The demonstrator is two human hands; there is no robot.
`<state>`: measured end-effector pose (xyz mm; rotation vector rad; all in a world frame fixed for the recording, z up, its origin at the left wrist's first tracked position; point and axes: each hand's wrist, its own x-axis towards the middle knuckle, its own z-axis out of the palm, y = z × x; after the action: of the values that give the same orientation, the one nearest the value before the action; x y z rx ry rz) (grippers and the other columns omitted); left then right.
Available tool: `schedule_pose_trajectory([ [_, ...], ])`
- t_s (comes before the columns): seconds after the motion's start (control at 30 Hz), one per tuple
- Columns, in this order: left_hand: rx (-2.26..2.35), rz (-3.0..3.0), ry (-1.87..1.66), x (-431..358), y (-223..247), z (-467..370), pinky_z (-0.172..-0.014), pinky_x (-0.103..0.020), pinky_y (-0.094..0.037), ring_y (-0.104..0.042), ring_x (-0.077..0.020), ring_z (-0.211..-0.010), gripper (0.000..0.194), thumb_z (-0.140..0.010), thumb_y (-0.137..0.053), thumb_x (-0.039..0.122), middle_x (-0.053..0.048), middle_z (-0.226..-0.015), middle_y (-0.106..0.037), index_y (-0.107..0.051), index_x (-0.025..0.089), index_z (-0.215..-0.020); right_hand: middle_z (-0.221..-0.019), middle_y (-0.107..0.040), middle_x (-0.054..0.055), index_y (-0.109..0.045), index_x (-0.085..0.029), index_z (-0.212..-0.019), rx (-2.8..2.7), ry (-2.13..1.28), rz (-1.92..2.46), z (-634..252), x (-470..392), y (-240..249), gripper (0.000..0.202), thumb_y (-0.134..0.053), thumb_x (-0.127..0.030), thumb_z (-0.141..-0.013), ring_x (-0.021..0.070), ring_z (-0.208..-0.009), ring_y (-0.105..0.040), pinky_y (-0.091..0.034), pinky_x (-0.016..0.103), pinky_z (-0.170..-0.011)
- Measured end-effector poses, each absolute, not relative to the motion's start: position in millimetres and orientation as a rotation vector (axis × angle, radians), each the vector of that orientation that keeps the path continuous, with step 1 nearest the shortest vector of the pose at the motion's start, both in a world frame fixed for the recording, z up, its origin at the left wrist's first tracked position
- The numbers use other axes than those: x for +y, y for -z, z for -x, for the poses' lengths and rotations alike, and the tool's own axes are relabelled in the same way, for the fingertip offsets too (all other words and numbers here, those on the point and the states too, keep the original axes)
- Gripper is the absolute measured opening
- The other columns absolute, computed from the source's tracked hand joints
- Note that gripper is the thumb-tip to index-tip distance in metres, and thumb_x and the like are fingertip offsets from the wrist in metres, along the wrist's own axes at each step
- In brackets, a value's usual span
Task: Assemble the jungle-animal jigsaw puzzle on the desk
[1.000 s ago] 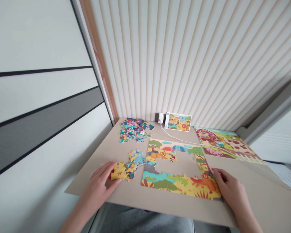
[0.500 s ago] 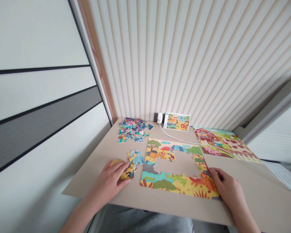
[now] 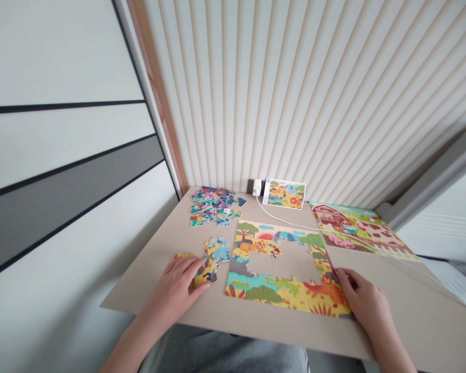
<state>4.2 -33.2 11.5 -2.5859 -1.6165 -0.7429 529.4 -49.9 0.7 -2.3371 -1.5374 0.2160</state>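
Observation:
My left hand (image 3: 178,280) lies over loose jigsaw pieces (image 3: 207,272) on the table, its thumb apart from the stretched fingers. Some pieces are hidden beneath the palm. Light-blue and yellow pieces (image 3: 218,249) lie just beyond the fingertips. Right of them is a partly assembled animal jigsaw puzzle (image 3: 264,295), its frame joined around a gap in the middle. At the puzzle's right edge rests my right hand (image 3: 365,298), fingers curled in and thumb touching or very near the edge. Nothing shows in it.
A heap of dark, colourful pieces (image 3: 215,204) lies at the back left. A picture card (image 3: 284,194) leans by a white charger (image 3: 257,187), whose cable (image 3: 291,225) runs right across a farm puzzle (image 3: 357,230). A pleated curtain (image 3: 233,93) stands behind the table (image 3: 163,238).
My left hand has slid slightly left and back over the loose pieces, showing a bit more of them. My right hand stays at the puzzle's edge. The view has shifted slightly.

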Motion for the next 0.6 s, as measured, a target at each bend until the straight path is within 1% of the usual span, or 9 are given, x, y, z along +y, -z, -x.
schedule_pose_trajectory([
  [0.1, -1.617, 2.594, 0.700, -33.6, -17.7, -6.6, -0.110, -0.052, -0.046, -0.064, -0.0305, -0.118, 0.046, -0.093, -0.071, 0.044, -0.009, -0.126, -0.070, -0.062, 0.026, -0.135, -0.104, -0.081, 0.003, -0.074, -0.036, -0.118, -1.531, -0.239, 2.362, -530.3, -49.4, -0.3, 0.052, -0.041, -0.068, -0.095, 0.0326, -0.097, -0.074, -0.051, 0.038, -0.073],
  [0.17, -1.620, 2.601, 0.699, -32.4, -22.0, -11.2, -0.110, -0.051, -0.046, -0.062, -0.0303, -0.121, 0.046, -0.095, -0.068, 0.045, -0.010, -0.130, -0.068, -0.061, 0.025, -0.136, -0.105, -0.081, 0.003, -0.074, -0.036, -0.119, -1.532, -0.246, 2.367, -530.4, -49.1, 0.1, 0.052, -0.040, -0.068, -0.095, 0.0328, -0.098, -0.074, -0.051, 0.038, -0.074],
  [0.27, -1.638, 2.581, 0.750, -25.5, -26.2, -23.1, -0.110, -0.049, -0.047, -0.060, -0.0292, -0.128, 0.041, -0.102, -0.058, 0.041, -0.011, -0.138, -0.064, -0.057, 0.025, -0.140, -0.104, -0.081, 0.004, -0.074, -0.035, -0.119, -1.544, -0.234, 2.366, -529.7, -49.2, 0.0, 0.052, -0.040, -0.068, -0.095, 0.0335, -0.098, -0.074, -0.051, 0.038, -0.073],
  [0.33, -1.633, 2.578, 0.778, -19.3, -27.1, -33.4, -0.111, -0.049, -0.047, -0.059, -0.0295, -0.130, 0.040, -0.103, -0.056, 0.036, -0.011, -0.139, -0.064, -0.058, 0.023, -0.140, -0.104, -0.081, 0.005, -0.074, -0.034, -0.119, -1.552, -0.222, 2.361, -528.8, -49.6, -0.6, 0.053, -0.040, -0.067, -0.095, 0.0336, -0.096, -0.074, -0.050, 0.038, -0.072],
  [0.43, -1.606, 2.619, 0.782, -13.8, -27.7, -48.4, -0.109, -0.050, -0.048, -0.061, -0.0300, -0.125, 0.037, -0.102, -0.058, 0.034, -0.011, -0.131, -0.069, -0.060, 0.021, -0.136, -0.103, -0.082, 0.005, -0.075, -0.033, -0.119, -1.562, -0.209, 2.347, -528.0, -50.3, -1.9, 0.053, -0.040, -0.066, -0.096, 0.0330, -0.093, -0.075, -0.049, 0.037, -0.069],
  [0.5, -1.601, 2.664, 0.767, -13.3, -29.0, -55.5, -0.106, -0.049, -0.050, -0.065, -0.0282, -0.118, 0.033, -0.104, -0.054, 0.031, -0.009, -0.124, -0.072, -0.062, 0.022, -0.134, -0.101, -0.082, 0.005, -0.075, -0.033, -0.119, -1.565, -0.206, 2.342, -527.9, -50.4, -2.2, 0.053, -0.040, -0.065, -0.096, 0.0324, -0.091, -0.075, -0.049, 0.036, -0.068],
  [0.57, -1.597, 2.707, 0.738, -11.9, -30.9, -58.6, -0.102, -0.045, -0.052, -0.067, -0.0256, -0.113, 0.032, -0.106, -0.046, 0.023, -0.008, -0.120, -0.073, -0.063, 0.023, -0.134, -0.100, -0.082, 0.005, -0.075, -0.033, -0.119, -1.568, -0.204, 2.338, -528.3, -50.6, -1.7, 0.052, -0.040, -0.065, -0.096, 0.0321, -0.090, -0.075, -0.049, 0.036, -0.068],
  [0.6, -1.593, 2.720, 0.718, -9.6, -31.6, -58.4, -0.101, -0.045, -0.051, -0.067, -0.0247, -0.113, 0.035, -0.106, -0.043, 0.018, -0.008, -0.121, -0.073, -0.062, 0.024, -0.135, -0.101, -0.081, 0.005, -0.074, -0.033, -0.119, -1.570, -0.202, 2.337, -528.6, -50.6, -1.2, 0.052, -0.040, -0.065, -0.096, 0.0321, -0.090, -0.075, -0.049, 0.036, -0.068],
])
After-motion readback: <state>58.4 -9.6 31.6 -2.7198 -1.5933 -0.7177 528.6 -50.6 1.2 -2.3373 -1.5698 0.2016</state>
